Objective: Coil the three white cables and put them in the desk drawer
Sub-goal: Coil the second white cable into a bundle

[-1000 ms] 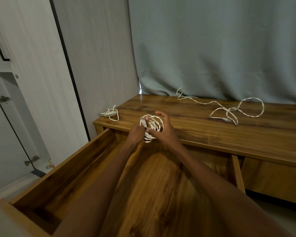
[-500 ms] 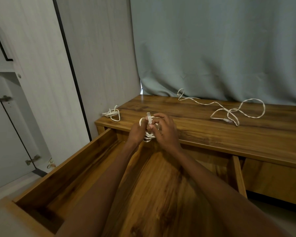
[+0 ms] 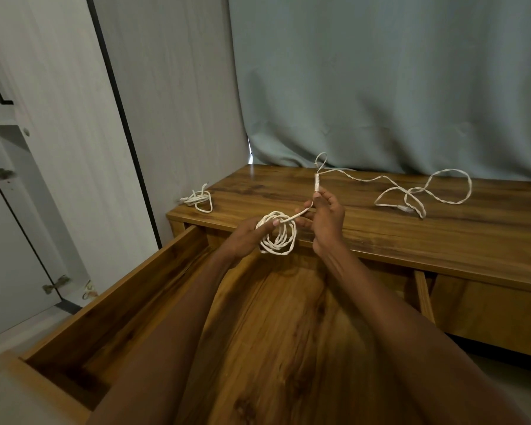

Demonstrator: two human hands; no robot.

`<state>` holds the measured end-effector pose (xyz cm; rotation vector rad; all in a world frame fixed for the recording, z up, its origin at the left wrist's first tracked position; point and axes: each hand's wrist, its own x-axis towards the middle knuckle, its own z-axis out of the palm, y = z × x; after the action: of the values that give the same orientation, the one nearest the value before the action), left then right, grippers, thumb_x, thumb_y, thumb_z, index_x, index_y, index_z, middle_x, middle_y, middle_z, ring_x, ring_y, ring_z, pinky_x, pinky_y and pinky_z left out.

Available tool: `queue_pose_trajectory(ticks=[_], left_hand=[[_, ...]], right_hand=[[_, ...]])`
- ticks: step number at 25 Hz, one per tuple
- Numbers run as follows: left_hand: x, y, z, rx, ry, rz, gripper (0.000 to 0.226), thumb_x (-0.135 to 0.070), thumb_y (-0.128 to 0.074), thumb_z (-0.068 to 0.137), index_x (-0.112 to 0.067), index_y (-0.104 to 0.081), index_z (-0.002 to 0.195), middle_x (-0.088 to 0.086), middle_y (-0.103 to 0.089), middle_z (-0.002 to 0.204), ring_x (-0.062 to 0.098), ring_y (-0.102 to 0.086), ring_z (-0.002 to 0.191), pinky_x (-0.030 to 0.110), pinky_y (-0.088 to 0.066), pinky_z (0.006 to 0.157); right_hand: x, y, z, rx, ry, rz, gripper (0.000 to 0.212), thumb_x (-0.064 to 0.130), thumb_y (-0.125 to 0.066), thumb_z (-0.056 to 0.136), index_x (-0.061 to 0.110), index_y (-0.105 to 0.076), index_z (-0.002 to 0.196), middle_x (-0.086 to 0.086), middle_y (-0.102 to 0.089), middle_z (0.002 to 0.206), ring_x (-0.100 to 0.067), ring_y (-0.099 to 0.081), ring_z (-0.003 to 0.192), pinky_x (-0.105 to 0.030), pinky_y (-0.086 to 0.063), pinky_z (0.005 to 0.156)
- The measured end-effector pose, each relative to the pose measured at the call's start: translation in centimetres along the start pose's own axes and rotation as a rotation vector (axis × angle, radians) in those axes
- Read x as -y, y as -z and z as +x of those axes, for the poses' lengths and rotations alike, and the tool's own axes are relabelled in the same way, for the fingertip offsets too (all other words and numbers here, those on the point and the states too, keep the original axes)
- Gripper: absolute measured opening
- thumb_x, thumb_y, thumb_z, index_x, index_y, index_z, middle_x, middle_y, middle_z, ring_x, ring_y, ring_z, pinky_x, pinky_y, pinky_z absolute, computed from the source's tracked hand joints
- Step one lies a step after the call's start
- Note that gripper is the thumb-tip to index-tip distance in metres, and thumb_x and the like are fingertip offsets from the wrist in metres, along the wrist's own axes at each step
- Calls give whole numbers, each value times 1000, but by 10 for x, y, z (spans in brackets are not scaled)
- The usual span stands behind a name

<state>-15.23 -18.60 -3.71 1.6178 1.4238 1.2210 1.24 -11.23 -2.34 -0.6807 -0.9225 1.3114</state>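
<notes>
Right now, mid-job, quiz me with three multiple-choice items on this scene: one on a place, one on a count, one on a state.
1. Where does the small bundled cable lie?
A. desk's left corner
B. in the drawer
C. on the floor

2. How many white cables show?
A. two
B. three
C. four

3. The cable by the curtain is:
A. coiled
B. loose
C. in hand

Key: 1 A, it rests on the desk top. 2 B, counting the coil held by the left hand and right hand. 3 B, it sprawls in open loops.
</notes>
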Motion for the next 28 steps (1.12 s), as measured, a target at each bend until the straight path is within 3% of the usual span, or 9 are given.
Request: queue_pose_trajectory(ticks=[4,8,12,14,18,21,25,28], left_hand=[[-9,-6,-1,79,33,-76,23,-30,-61,98,-12,-69,109,4,-75,95,13,-68,85,27,-54,75],[-8,-2,0,-36,90,-195,25,-27,-52,101,-17,-68,85,-4,-69,74,11,-62,70,26,-48,66],[-11,-4,0,-56,80,-213,33,-21,-46,101,-17,-66,75,-2,-66,70,9,-59,65,28,-45,63],[-13,-6,0,-71,84,-237,30,-19,-45,101,-15,-66,80,-3,-67,70,8,-60,65,27,-46,63],[-14,-7,0,-68,94,-206,31,-18,-45,101,-14,-65,78,-4,-66,67,8,-59,63,24,-46,59],[-18,-7,1,-102,134,-332,32,-18,-43,103,-13,-62,78,-4,-65,64,9,-59,60,21,-49,56],[-14,-6,3,-81,140,-354,29,-20,-42,104,-8,-66,93,5,-68,80,13,-62,72,25,-51,66],[-10,-7,5,-85,120,-300,29,-22,-45,102,-9,-70,96,7,-69,85,17,-61,78,30,-50,71]], right_hand=[[-2,9,4,39,-52,-61,21,18,-57,103,12,-66,121,-6,-73,89,-19,-70,69,-28,-59,55],[-1,14,6,309,-22,-262,23,17,-54,103,21,-67,121,2,-77,111,-25,-75,77,-37,-62,67],[-16,16,12,373,76,-603,19,21,-56,103,19,-74,109,3,-72,73,-15,-62,60,-27,-53,52],[-18,16,11,411,8,-518,21,19,-54,104,14,-75,106,3,-69,69,-10,-62,57,-24,-53,52],[-16,14,12,401,24,-425,24,7,-49,105,10,-69,118,-4,-75,84,-10,-72,67,-23,-58,59],[-16,13,11,451,27,-389,23,7,-55,102,7,-68,121,-7,-76,94,-9,-72,72,-22,-57,62],[-22,6,6,490,-168,-228,22,3,-61,96,10,-71,114,-14,-76,103,-23,-72,89,-40,-58,88],[-27,0,3,501,-223,-100,22,1,-57,95,7,-72,110,-14,-76,98,-23,-71,84,-37,-58,86]])
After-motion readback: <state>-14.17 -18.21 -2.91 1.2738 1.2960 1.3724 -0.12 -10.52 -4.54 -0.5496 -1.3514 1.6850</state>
